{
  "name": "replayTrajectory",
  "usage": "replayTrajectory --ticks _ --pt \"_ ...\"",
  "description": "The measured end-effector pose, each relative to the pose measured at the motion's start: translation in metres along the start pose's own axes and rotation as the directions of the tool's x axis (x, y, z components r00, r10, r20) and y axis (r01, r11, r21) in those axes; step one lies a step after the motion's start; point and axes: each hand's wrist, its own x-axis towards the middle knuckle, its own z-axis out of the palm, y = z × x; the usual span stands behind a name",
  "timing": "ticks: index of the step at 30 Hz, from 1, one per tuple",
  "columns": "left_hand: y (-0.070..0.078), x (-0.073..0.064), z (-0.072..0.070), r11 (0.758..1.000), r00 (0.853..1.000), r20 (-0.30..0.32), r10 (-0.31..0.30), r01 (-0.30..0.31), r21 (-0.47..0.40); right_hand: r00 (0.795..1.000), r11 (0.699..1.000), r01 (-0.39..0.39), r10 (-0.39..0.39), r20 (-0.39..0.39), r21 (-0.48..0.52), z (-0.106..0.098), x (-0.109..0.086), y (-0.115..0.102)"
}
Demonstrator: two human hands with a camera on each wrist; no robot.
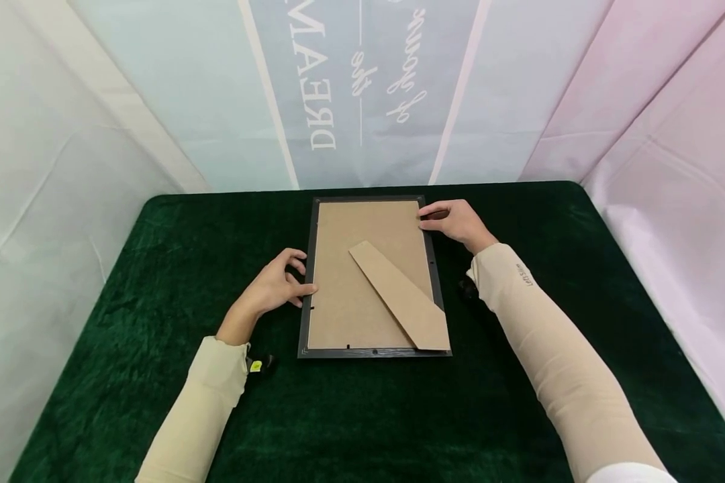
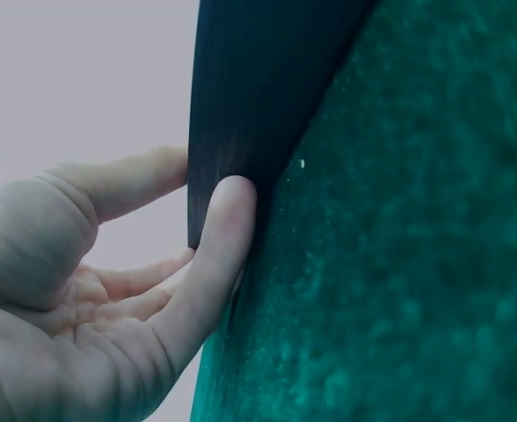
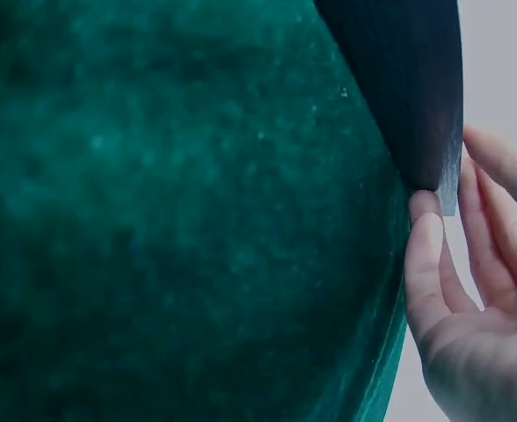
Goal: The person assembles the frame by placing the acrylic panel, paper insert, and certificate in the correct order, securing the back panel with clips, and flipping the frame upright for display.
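Observation:
A picture frame [image 1: 371, 275] lies back up on the green cloth, showing its brown backing board inside a dark border. Its cardboard stand leg [image 1: 401, 298] slants across the board to the lower right corner. At the left border, my left hand [image 1: 276, 282] pinches the edge, thumb on top and fingers at the side; the left wrist view shows the dark side of the frame [image 2: 258, 88] between them. My right hand [image 1: 456, 221] grips the right border near the far corner. Fingertips [image 3: 424, 207] press low on the side of the frame [image 3: 408, 79] in the right wrist view.
A green velvet cloth [image 1: 157, 302] covers the table. Behind its far edge hangs a pale curtain [image 1: 368, 100] with white lettering, and more light fabric [image 1: 677, 168] drapes at both sides. Small black devices sit at both wrists.

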Motion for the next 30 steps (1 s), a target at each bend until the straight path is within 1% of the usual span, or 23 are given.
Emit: replayTrajectory --ticks 8,12,15,17,19,21,24,26,28,30 --pt "0.001 -0.001 0.001 1.0 1.0 0.0 -0.001 0.001 0.023 0.998 0.999 -0.047 0.047 -0.032 -0.001 0.004 -0.002 -0.007" --pt "0.002 0.0 0.0 1.0 1.0 -0.002 -0.012 0.012 0.016 0.998 0.998 -0.059 0.059 -0.029 0.007 0.005 -0.001 -0.011" --pt "0.001 0.0 0.0 1.0 1.0 0.002 -0.018 0.018 0.009 0.997 0.997 -0.071 0.071 -0.006 0.013 0.004 0.0 -0.013" --pt "0.001 0.0 0.0 1.0 1.0 0.002 -0.023 0.023 0.012 0.996 0.997 -0.081 0.081 0.027 0.007 0.005 0.0 -0.016" --pt "0.0 -0.001 -0.001 0.999 1.0 0.002 -0.026 0.026 0.02 0.995 0.997 -0.074 0.074 0.061 -0.01 0.006 -0.002 -0.023" --pt "0.001 -0.001 -0.001 0.999 1.0 0.002 -0.024 0.024 0.028 0.996 0.998 -0.037 0.041 0.079 -0.053 0.007 -0.005 -0.034" --pt "0.002 -0.001 -0.001 1.0 1.0 0.009 -0.015 0.015 0.024 0.994 0.99 0.086 -0.078 0.071 -0.115 0.012 -0.009 -0.053" --pt "0.002 0.0 0.0 1.0 1.0 0.012 -0.012 0.012 0.021 0.984 0.969 0.174 -0.162 0.078 -0.178 0.018 -0.011 -0.067" --pt "0.002 0.0 0.0 1.0 1.0 0.013 -0.017 0.017 0.019 0.964 0.94 0.26 -0.242 0.106 -0.22 0.027 -0.013 -0.08" --pt "0.002 0.0 -0.001 1.0 1.0 0.01 -0.024 0.023 0.021 0.947 0.913 0.313 -0.279 0.158 -0.261 0.039 -0.013 -0.093"
